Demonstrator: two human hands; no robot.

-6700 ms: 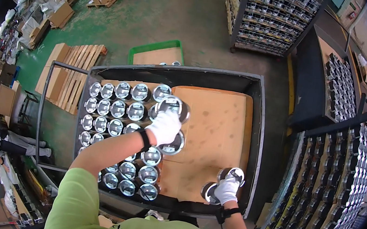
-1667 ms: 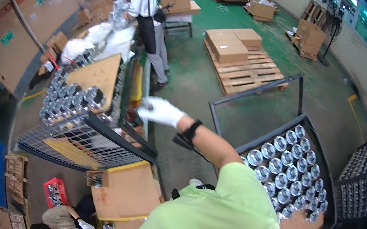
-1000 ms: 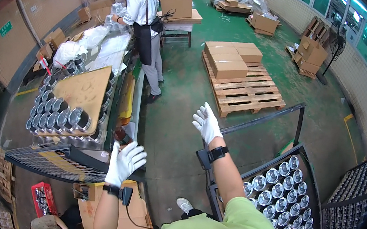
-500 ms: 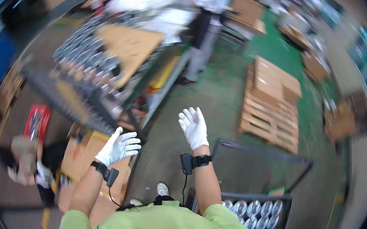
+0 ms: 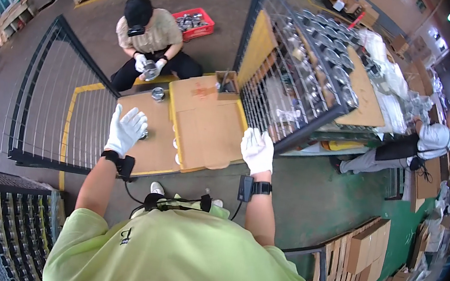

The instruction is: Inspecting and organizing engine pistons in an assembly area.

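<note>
My left hand (image 5: 125, 131), in a white glove, is raised palm up with its fingers spread and nothing in it. It hovers above a brown cardboard surface (image 5: 145, 155), and a small metal piece (image 5: 144, 135) shows partly beside its fingers. My right hand (image 5: 258, 151), gloved alike, is also open with fingers up, close to the right edge of a cardboard sheet with yellow edging (image 5: 209, 132). A round silvery metal part (image 5: 158, 94) stands on the cardboard beyond my left hand. Across from me, a seated person's gloved hands hold another round metal part (image 5: 150, 69).
Black wire-mesh panels rise at left (image 5: 64, 100) and right (image 5: 286, 74); the right one borders stacked metal parts (image 5: 330, 46). A red crate (image 5: 196, 24) of parts lies behind the seated person. Another person (image 5: 432, 141) stands at far right. A pallet with boxes (image 5: 354, 262) is at lower right.
My view and body have turned left, so the cardboard-covered surface and the seated person are now in front of me. Both hands stay raised and open.
</note>
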